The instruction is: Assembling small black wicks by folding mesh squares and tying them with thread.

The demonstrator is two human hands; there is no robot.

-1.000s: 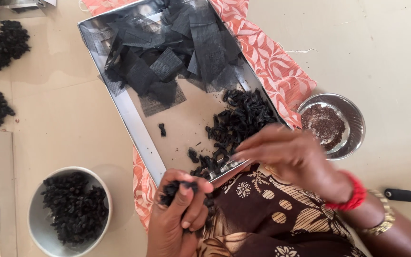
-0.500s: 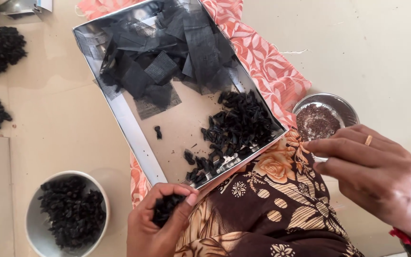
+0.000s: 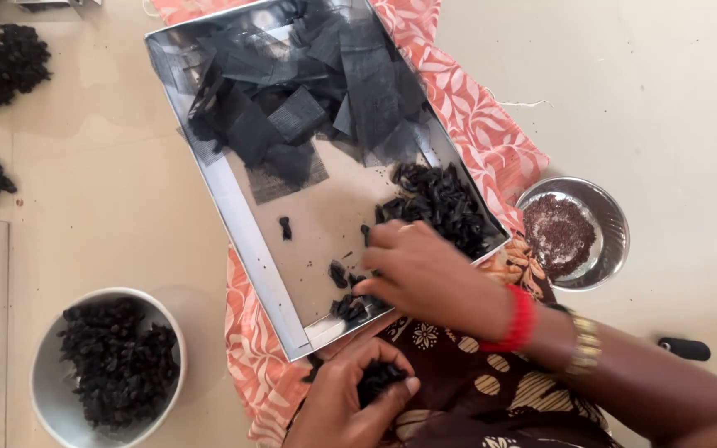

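Observation:
A shallow metal tray (image 3: 246, 241) rests tilted on an orange patterned cloth (image 3: 491, 141). Its far end holds several squares of black mesh (image 3: 309, 91); its near right corner holds a heap of black dried pieces (image 3: 441, 203). My right hand (image 3: 421, 278), with a red bangle at the wrist, lies inside the tray's near end, fingers on the small black pieces there. Whether it grips any of them I cannot tell. My left hand (image 3: 350, 398), below the tray's edge over my lap, is closed around a clump of black pieces (image 3: 379, 377).
A white bowl (image 3: 47, 390) full of black pieces stands at the lower left. A steel bowl (image 3: 612, 228) of brown seeds sits right of the tray. Two black piles (image 3: 14, 62) lie on the floor at the left. A small black object (image 3: 684, 348) lies far right.
My right hand moved from beside the steel bowl back into the tray's near end. My left hand stayed closed on its clump below the tray.

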